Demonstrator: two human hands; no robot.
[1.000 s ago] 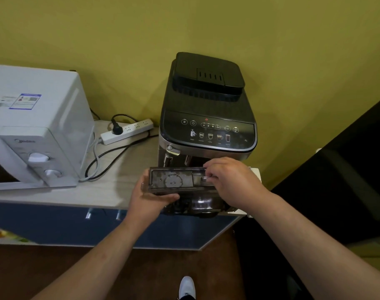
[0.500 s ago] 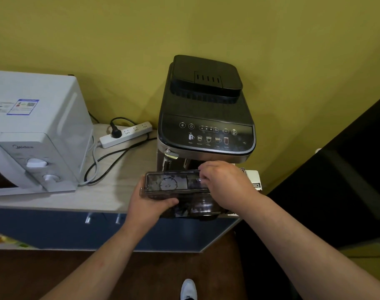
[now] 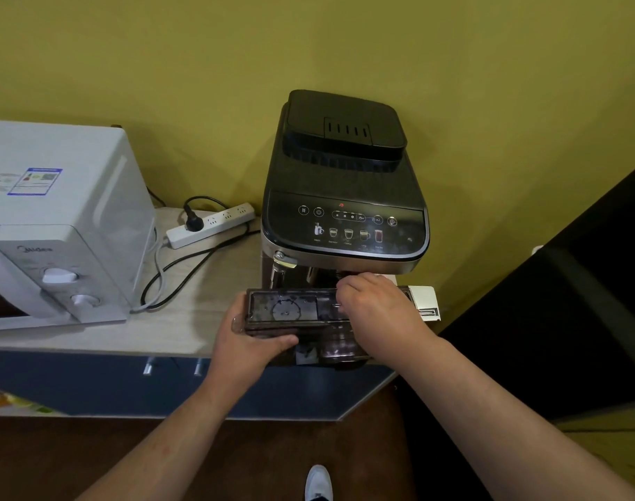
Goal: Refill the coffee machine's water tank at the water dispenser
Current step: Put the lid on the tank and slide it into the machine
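Note:
A black coffee machine (image 3: 345, 197) stands on the counter against the yellow wall, with a lit control panel on its sloped front. In front of it I hold the smoky, see-through water tank (image 3: 290, 310) level, at the counter's front edge. My left hand (image 3: 251, 348) grips the tank's left end from below, thumb on its front face. My right hand (image 3: 377, 312) lies over the tank's right half, fingers closed on its top. The right end of the tank is hidden under that hand. No water dispenser is in view.
A white microwave (image 3: 55, 226) fills the counter's left side. A white power strip (image 3: 211, 226) with black and grey cables lies between it and the machine. A white box (image 3: 426, 305) sits right of the tank. Dark furniture (image 3: 562, 301) stands at the right. My shoe (image 3: 318, 482) shows below.
The tank and both hands stay in nearly the same spot in front of the machine. The camera view has dipped slightly, so everything sits a bit lower in the frame.

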